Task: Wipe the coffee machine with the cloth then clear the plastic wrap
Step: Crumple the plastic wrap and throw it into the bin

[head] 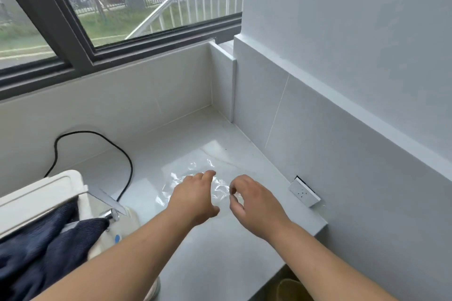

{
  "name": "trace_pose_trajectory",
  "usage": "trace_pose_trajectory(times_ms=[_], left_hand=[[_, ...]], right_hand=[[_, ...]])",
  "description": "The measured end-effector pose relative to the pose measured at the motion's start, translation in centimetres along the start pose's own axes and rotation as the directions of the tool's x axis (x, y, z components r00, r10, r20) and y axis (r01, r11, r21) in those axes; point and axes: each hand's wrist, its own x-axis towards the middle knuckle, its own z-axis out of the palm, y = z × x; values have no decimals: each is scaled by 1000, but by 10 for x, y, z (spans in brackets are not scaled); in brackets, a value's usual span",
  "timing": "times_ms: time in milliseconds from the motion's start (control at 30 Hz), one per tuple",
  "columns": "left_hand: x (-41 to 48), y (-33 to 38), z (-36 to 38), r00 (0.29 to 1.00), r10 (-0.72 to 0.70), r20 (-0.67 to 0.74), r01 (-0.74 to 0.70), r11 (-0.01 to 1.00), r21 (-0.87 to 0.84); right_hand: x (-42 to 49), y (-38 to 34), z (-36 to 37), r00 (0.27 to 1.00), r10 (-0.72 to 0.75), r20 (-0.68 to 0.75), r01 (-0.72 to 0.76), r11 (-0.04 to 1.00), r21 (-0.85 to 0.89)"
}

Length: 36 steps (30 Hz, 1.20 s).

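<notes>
Both hands reach out over a pale counter (220, 247), onto a sheet of clear plastic wrap (195, 168) that lies crumpled and nearly flat on the surface, well short of the back corner. The left hand (193, 199) rests palm down on the wrap with its fingers loosely spread, gripping nothing. The right hand (254, 200) hovers just beside it, thumb and forefinger curled close together at the wrap's near edge; whether they pinch the film cannot be told. To the left stands the white coffee machine (41, 193), a dark blue cloth (46, 244) draped over its front. A black cord (127, 161) loops across the counter behind the machine, clear of the wrap. On the right the counter meets a tiled wall, where a white socket (304, 193) sits low, near the right hand. The counter's front edge drops off just right of the right forearm. The stretch between wrap and back wall is bare.
</notes>
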Motion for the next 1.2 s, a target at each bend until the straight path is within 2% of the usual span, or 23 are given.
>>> trace_pose_trajectory(times_ms=[133,233,400,467,533,600,667,733,767,800,867,900,967,1067,1200], left_hand=[[-31,3,-18,998,29,-49,-24,996,91],[-56,3,-36,989,51,-137,-43,997,63],[-102,-1,-68,958,58,-280,-112,977,-180],[-121,3,-77,951,43,-305,-147,934,-327],[-141,9,-83,959,25,-284,-185,813,-552],[-162,16,-87,971,41,-235,-207,634,-745],[-182,21,-89,977,83,-196,-210,518,-829],[-200,22,-86,974,156,-167,-221,455,-863],[-209,22,-84,963,200,-180,-257,484,-837],[-216,21,-81,943,245,-225,-329,573,-751],[-229,18,-73,870,344,-355,-474,785,-400],[-233,16,-70,836,386,-391,-503,824,-261],[-239,13,-65,836,426,-346,-504,845,-179],[-241,12,-63,862,466,-201,-502,840,-206],[-240,27,-67,823,497,-274,-550,818,-169]], right_hand=[[-25,-33,-26,994,-17,-105,15,1000,-17],[-41,-54,-39,988,44,-149,-46,999,-11],[-62,-90,-54,963,227,-143,-217,973,80],[-68,-108,-58,939,322,-124,-295,935,197],[-74,-131,-61,911,404,-82,-341,850,401],[-81,-154,-61,888,458,-44,-339,716,611],[-87,-173,-62,865,502,20,-314,510,801],[-95,-189,-63,850,524,60,-272,338,901],[-100,-194,-65,841,539,56,-252,298,921],[-104,-197,-66,827,560,47,-236,271,933],[-115,-199,-69,791,611,22,-195,218,956],[-120,-200,-71,776,631,13,-166,185,969],[-131,-201,-76,760,649,11,-116,120,986],[-146,-203,-80,740,672,31,-115,81,990],[-166,-206,-86,696,716,-41,-192,241,951]])
